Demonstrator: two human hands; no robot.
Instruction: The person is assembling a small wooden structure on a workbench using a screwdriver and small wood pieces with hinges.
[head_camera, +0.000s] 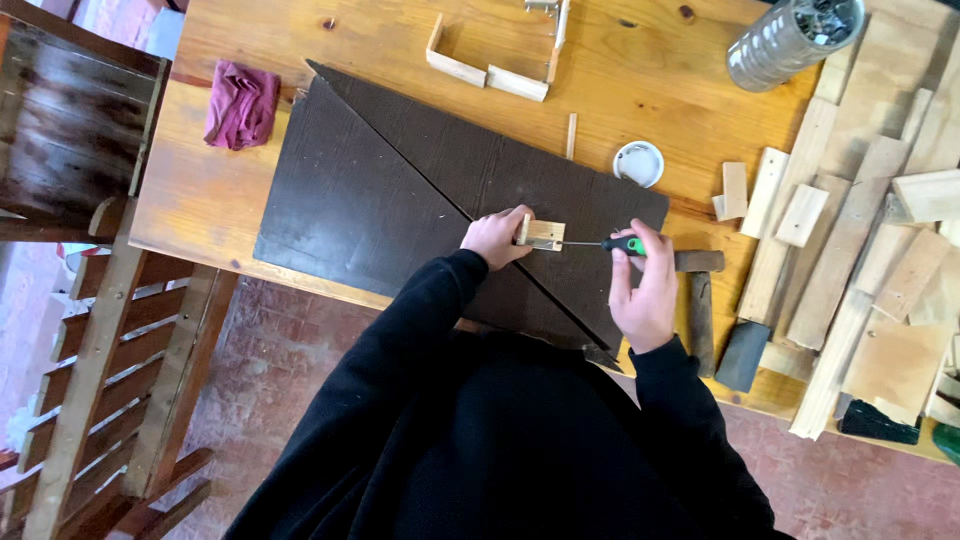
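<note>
The left hand (493, 238) clamps a small pale wooden block (541, 235) flat against the dark brown board (370, 200), near the board's right edge, so it cannot twist; the right hand (642, 295) is wrapped around a green-and-black-handled screwdriver (610, 244), shaft level, tip at the block's side. A hammer (700, 300) lies just beside the right hand, toward the wooden table's (380, 40) near edge.

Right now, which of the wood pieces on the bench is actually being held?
The small light wood block on the dark board, steadied by the left hand. The right hand's screwdriver points at it; the others lie loose and untouched.
</note>
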